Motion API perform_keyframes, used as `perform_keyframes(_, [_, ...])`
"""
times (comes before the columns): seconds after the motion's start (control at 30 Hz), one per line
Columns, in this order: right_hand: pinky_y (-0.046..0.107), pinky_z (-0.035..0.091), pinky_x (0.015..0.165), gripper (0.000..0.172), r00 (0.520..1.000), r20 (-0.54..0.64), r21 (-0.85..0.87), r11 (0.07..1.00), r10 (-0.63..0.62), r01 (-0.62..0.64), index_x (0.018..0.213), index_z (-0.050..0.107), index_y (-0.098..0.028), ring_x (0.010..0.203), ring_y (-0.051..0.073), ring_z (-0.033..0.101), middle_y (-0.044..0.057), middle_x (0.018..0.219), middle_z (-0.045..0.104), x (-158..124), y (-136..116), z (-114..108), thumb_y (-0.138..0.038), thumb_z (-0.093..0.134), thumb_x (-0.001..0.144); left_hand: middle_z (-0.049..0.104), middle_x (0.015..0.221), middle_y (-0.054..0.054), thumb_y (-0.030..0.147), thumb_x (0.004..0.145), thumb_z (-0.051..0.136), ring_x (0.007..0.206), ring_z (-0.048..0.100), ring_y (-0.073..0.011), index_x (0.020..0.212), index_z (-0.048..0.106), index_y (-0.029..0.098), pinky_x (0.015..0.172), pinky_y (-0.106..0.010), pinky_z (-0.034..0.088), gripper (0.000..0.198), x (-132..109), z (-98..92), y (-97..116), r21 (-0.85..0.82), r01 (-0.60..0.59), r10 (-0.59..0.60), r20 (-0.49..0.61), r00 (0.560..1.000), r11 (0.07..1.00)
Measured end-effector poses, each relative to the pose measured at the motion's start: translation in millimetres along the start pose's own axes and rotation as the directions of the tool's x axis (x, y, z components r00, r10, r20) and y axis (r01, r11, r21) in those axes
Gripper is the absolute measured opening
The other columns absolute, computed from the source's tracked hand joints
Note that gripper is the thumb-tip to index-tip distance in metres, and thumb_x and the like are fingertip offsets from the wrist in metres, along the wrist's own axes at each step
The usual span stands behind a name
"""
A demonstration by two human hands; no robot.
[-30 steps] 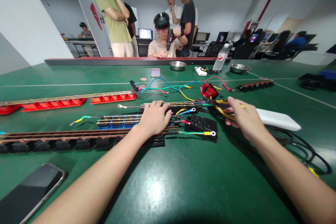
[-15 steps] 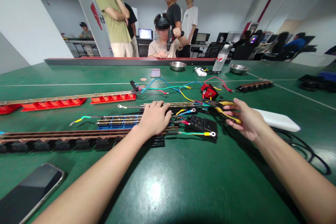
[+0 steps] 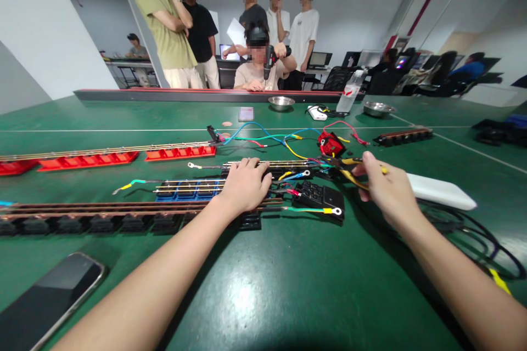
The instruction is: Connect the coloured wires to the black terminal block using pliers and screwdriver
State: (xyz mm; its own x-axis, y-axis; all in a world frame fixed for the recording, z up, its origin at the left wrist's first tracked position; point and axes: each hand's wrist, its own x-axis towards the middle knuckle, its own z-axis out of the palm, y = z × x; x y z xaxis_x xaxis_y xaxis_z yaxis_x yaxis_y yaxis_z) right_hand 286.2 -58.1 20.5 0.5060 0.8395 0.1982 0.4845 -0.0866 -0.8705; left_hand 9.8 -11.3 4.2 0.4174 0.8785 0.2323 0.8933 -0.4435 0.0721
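Observation:
My left hand [image 3: 246,184] lies flat with fingers spread across several metal conductor strips. Under its fingertips runs a brass-coloured strip assembly [image 3: 288,164] on black holders. A strip assembly in blue holders [image 3: 193,190] and a longer brown one in black holders [image 3: 123,209] reach left from under the hand and wrist. My right hand [image 3: 387,189] is closed around yellow-handled pliers [image 3: 353,177]. The pliers' jaws are at the wires by the right end of the upper strips; their exact grip cannot be made out. Nearby are a black connector block [image 3: 323,196] and a green wire with a ring terminal [image 3: 307,209].
Behind the pliers lies a red block [image 3: 331,145] with coloured wires. Strips in red holders [image 3: 181,152] lie back left. A phone [image 3: 53,296], a white slab [image 3: 440,191], black cable [image 3: 489,241], metal bowls [image 3: 281,103] and a bottle [image 3: 349,93] are around. Across the table a person holds a drill [image 3: 269,60].
My right hand has turned and its fingers have closed further around the pliers' handles. My left hand stays on the strips. The whole view has shifted slightly.

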Motion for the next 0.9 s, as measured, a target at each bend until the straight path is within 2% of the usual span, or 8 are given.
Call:
perform_keyframes(0.1, [0.034,0.041,0.050,0.059,0.988,-0.011,-0.189,0.970,-0.154,0.149,0.069,0.065,-0.023,0.039,0.022,0.055,0.002,0.037,0.052,-2.1,-0.5,-0.5,-0.074,0.045,0.092,0.061,0.141,-0.014,0.038,0.104,0.032,0.127,0.055,-0.0328,0.141,0.058,0.019,0.103,-0.050,0.045,0.049,0.0,0.4,-0.1,-0.004,-0.001,0.001,0.001,1.000,1.000])
perform_keyframes(0.33, [0.036,0.040,0.051,0.068,0.957,-0.060,-0.378,0.894,-0.285,0.242,0.057,0.059,-0.025,0.044,0.024,0.057,0.007,0.043,0.056,-10.7,-19.3,-13.5,-0.080,0.035,0.089,0.061,0.142,-0.013,0.036,0.104,0.034,0.128,0.055,-0.0336,0.141,0.058,0.019,0.103,-0.052,0.045,0.047,-0.6,0.2,-0.2,-0.007,-0.002,0.002,-0.011,1.000,1.000])
perform_keyframes(0.4, [0.035,0.039,0.047,0.065,0.956,-0.107,-0.297,0.927,-0.272,0.230,0.059,0.059,-0.025,0.041,0.022,0.054,0.006,0.045,0.056,-18.0,-27.8,-15.7,-0.079,0.038,0.089,0.062,0.141,-0.013,0.036,0.104,0.034,0.128,0.055,-0.0338,0.140,0.059,0.020,0.102,-0.052,0.046,0.047,-0.9,0.0,-0.3,-0.004,-0.003,0.003,-0.011,1.000,1.000])
perform_keyframes(0.5, [0.032,0.037,0.039,0.060,0.970,-0.120,0.016,0.977,-0.211,0.215,0.065,0.060,-0.024,0.036,0.017,0.050,0.005,0.055,0.061,-32.6,-42.9,-9.0,-0.079,0.050,0.086,0.062,0.140,-0.014,0.036,0.103,0.034,0.127,0.056,-0.0339,0.139,0.059,0.019,0.101,-0.053,0.046,0.047,-1.7,0.3,-0.3,0.000,-0.009,0.009,-0.015,1.000,1.000])
perform_keyframes(0.6, [0.028,0.034,0.033,0.062,0.975,0.047,0.270,0.942,-0.217,0.197,0.066,0.060,-0.022,0.034,0.014,0.051,0.003,0.058,0.061,-49.3,-64.5,11.6,-0.082,0.055,0.081,0.063,0.139,-0.014,0.036,0.103,0.033,0.126,0.057,-0.0336,0.139,0.058,0.018,0.101,-0.053,0.046,0.047,-2.7,1.1,0.2,0.007,-0.015,0.015,-0.026,1.000,1.000])
perform_keyframes(0.7, [0.024,0.032,0.032,0.067,0.929,0.262,0.351,0.923,-0.259,0.158,0.065,0.059,-0.020,0.032,0.011,0.048,0.002,0.056,0.061,-64.6,-91.2,44.2,-0.085,0.053,0.080,0.066,0.133,-0.016,0.034,0.102,0.033,0.124,0.058,-0.0335,0.133,0.062,0.017,0.102,-0.052,0.046,0.045,-2.9,0.4,1.0,0.022,-0.017,0.018,-0.021,1.000,1.000])
perform_keyframes(0.83, [0.023,0.031,0.039,0.070,0.831,0.359,0.348,0.887,-0.424,0.302,0.058,0.055,-0.020,0.035,0.010,0.048,0.000,0.050,0.055,-75.3,-117.7,97.6,-0.083,0.044,0.087,0.065,0.134,-0.016,0.025,0.096,0.046,0.126,0.058,-0.0330,0.129,0.063,0.018,0.103,-0.049,0.048,0.038,-1.7,-5.5,1.8,-0.023,-0.065,0.066,0.045,0.997,0.998])
perform_keyframes(0.9, [0.024,0.033,0.043,0.071,0.815,0.359,0.316,0.881,-0.454,0.352,0.055,0.053,-0.021,0.037,0.010,0.047,-0.001,0.048,0.053,-76.0,-122.5,121.3,-0.079,0.039,0.092,0.062,0.139,-0.015,0.025,0.093,0.051,0.130,0.056,-0.0324,0.134,0.060,0.018,0.104,-0.045,0.050,0.042,-1.5,-7.6,1.1,-0.068,-0.059,0.064,0.071,0.995,0.996])
